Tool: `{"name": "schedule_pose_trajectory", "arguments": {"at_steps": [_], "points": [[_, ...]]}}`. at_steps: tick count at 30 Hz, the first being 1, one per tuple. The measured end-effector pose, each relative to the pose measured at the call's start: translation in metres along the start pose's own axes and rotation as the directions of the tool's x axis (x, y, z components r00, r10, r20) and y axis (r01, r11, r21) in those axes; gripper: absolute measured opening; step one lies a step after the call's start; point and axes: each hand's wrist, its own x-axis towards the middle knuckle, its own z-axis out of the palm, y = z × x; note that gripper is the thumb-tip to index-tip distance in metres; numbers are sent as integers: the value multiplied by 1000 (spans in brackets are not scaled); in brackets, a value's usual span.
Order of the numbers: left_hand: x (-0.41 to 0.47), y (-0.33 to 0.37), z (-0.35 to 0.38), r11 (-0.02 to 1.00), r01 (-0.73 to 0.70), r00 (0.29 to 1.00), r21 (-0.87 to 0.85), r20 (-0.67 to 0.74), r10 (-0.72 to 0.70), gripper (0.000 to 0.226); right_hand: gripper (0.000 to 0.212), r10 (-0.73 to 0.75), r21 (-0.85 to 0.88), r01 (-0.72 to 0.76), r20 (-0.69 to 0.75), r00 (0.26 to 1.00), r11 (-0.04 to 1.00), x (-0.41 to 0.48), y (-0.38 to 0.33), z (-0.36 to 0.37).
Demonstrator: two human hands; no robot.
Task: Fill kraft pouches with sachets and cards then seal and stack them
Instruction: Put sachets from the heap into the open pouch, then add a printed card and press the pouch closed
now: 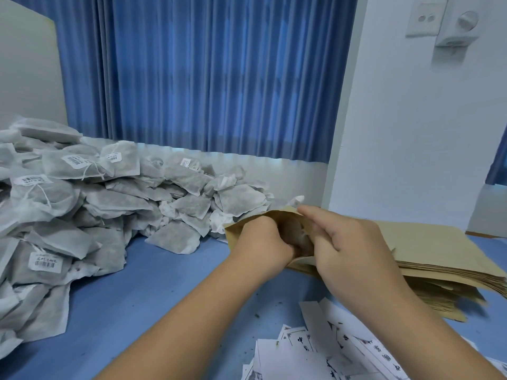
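holding one kraft pouch (237, 233) open with both hands, just above the bench (164, 283), right of centre. left hand (262, 239) is curled tight with its fingers tucked into the pouch mouth, gripping the near lip. right hand (354, 242) pinches the far lip, index finger laid along the top edge, other fingers curled into the opening. the mouth is spread wide between them.

step, my read: filling. something grey with a thread sits low inside, likely a sachet (297, 237). too dim to say how many are in there. no card seen in the pouch.

next move probably needs one hand free while the other keeps the mouth from collapsing. then reach left for another sachet, or down-right for a card, depending on the count inside. sealing comes after that.

counts:
- pouch in hand: 1
- flat pouch stack (439, 259): just right of the hands, touching the held pouch's lower edge. dozens, layers too thin to count
- sachet pile (96, 204): left, heaped against the back panel, running off frame. dozens, exact count not possible. five barcode labels readable as labels
- cards (315, 352): loose overlapping heap, near right, partly under the right forearm. more than ten, can't count
- sealed pouches: none in view, so no finished stack that i can see
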Motion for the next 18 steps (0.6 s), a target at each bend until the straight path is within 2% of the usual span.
{"name": "schedule_pose_trajectory", "arguments": {"at_steps": [3, 5, 6, 7, 9, 11, 15, 16, 17, 18], "points": [[-1, 2, 1, 999, -44, 998, 2, -48, 44, 10, 26, -48, 37, 48, 4, 999, 998, -3, -11, -1], [-2, -2, 3, 991, -105, 993, 78, -40, 108, 15, 22, -90, 8, 90, 11, 996, 996, -4, -20, 0], [-2, -2, 1, 994, -109, 991, 22, -72, 111, 17, 24, -101, -15, 101, 0, 995, 995, -5, -22, 0], [0, -4, 1, 993, -114, 991, 37, -70, 117, 23, 27, -97, -34, 97, -17, 995, 995, -4, -23, 0], [7, -9, 4, 993, -118, 992, -3, -45, 118, 13, 31, -59, -66, 55, -51, 997, 996, -2, -18, -2], [8, -7, 9, 993, -108, 994, -56, 30, 110, 15, 32, -16, -119, 7, -76, 997, 993, 0, -9, -5], [-2, 12, 10, 972, -231, 970, -49, -93, 226, 9, 32, 58, -201, -76, -98, 994, 977, 3, 12, -5], [-6, 18, 8, 967, -227, 973, -112, -76, 220, 11, 33, 81, -211, -97, -81, 993, 973, 4, 16, -3], [-9, 24, 5, 957, -181, 982, -225, 20, 190, 16, 34, 105, -215, -117, -66, 992, 969, 4, 20, -3], [-12, 28, 3, 941, -107, 970, -322, 172, 170, 20, 36, 125, -214, -136, -62, 990, 967, 4, 24, -2]]}}
